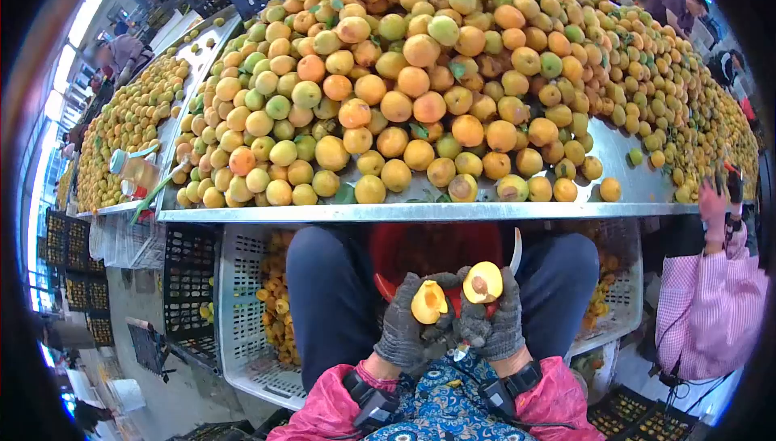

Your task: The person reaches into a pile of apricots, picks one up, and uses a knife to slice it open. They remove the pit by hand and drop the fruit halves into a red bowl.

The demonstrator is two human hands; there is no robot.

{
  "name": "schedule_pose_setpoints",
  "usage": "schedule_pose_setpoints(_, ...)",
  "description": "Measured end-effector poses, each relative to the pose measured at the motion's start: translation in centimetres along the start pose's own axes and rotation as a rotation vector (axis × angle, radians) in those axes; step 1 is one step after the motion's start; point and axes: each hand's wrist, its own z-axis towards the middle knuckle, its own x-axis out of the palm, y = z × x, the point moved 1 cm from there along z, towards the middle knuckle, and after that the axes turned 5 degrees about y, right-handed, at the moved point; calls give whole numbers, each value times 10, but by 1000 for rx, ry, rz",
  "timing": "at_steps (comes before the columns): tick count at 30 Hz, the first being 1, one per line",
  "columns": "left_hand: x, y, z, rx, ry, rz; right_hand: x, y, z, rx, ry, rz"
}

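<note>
Steel table (420, 212) spans the view, apricots (420, 77) heaped toward 12 o'clock. At 6 o'clock the left hand (404, 332) grips an apricot half (428, 302), the right hand (503, 328) a half with its stone (482, 282), above a red bucket (428, 248). White crates (242, 295) at 8; pink sleeve (711, 312) at 3.

I see a long metal table (420, 212) heaped with a pile of yellow fruit (420, 77), a white crate (242, 320) and a black crate (187, 279) under it, grey floor (174, 400), bright windows (85, 12) at left, other workers (125, 53) far behind.
</note>
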Motion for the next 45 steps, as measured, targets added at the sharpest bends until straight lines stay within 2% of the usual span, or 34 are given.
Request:
schedule_pose_setpoints(1,-3,-6,-5,-47,181,-82,7,2,-4,5,15,-5)
schedule_pose_setpoints(4,5,-16,-21,-71,166,-128,18,2,-13,65,394,114)
schedule_pose_setpoints(5,7,-18,-26,-60,168,-130,18,-2,-14,71,401,107)
schedule_pose_setpoints(7,8,-25,-34,-50,180,-98,18,-6,-12,-16,203,-226)
schedule_pose_setpoints(8,1,-26,-35,-33,249,-83,22,-5,-12,-15,234,-242)
schedule_pose_setpoints(12,7,-37,-49,-58,254,-228,32,2,-14,106,309,-240)
schedule_pose_setpoints(15,5,-37,-54,-53,254,-309,47,2,-22,-4,254,-255)
schedule_pose_setpoints(18,9,-37,-57,-45,166,-357,47,8,-26,-143,267,-427)
schedule_pose_setpoints(21,12,-40,-62,-62,101,-367,61,15,-37,-178,195,-619)
schedule_pose_setpoints(22,9,-41,-63,-81,99,-381,60,12,-33,-207,271,-444)
schedule_pose_setpoints(23,7,-43,-64,-99,99,-396,60,12,-32,-210,271,-449)
schedule_pose_setpoints(26,2,-70,-85,21,228,-239,55,15,-30,-75,359,-248)
schedule_pose_setpoints(27,-1,-87,-101,166,55,-34,53,16,-30,-76,359,-247)
schedule_pose_setpoints(28,-4,-104,-116,340,-32,17,52,15,-30,-49,375,-241)
schedule_pose_setpoints(29,-10,-123,-133,596,-168,325,51,14,-30,-20,391,-233)
schedule_pose_setpoints(30,3,-135,-151,779,-394,822,49,14,-28,-19,395,-228)
schedule_pose_setpoints(31,-5,-156,-168,844,-502,1235,48,14,-27,-3,411,-253)
schedule_pose_setpoints(33,-14,-167,-182,1061,-960,1830,48,14,-25,20,435,-276)
schedule_pose_setpoints(36,9,-153,-182,1090,-886,1717,66,16,-31,68,410,-391)
schedule_pose_setpoints(37,20,-138,-173,938,-856,1468,65,11,-29,73,418,-391)
schedule_pose_setpoints(38,23,-126,-156,839,-686,1321,62,5,-26,22,314,-515)
schedule_pose_setpoints(39,23,-111,-136,814,-501,1307,60,1,-24,-31,210,-637)
schedule_pose_setpoints(40,24,-95,-116,787,-316,1288,59,6,-25,-89,269,-944)
schedule_pose_setpoints(42,31,-70,-83,546,-86,1065,59,4,-27,-67,281,-935)
schedule_pose_setpoints(43,25,-57,-66,637,-28,1478,58,3,-29,-42,283,-926)
schedule_pose_setpoints(44,22,-44,-57,389,-5,946,65,9,-34,130,287,-940)
schedule_pose_setpoints(45,18,-31,-50,140,17,413,70,14,-35,126,282,-937)
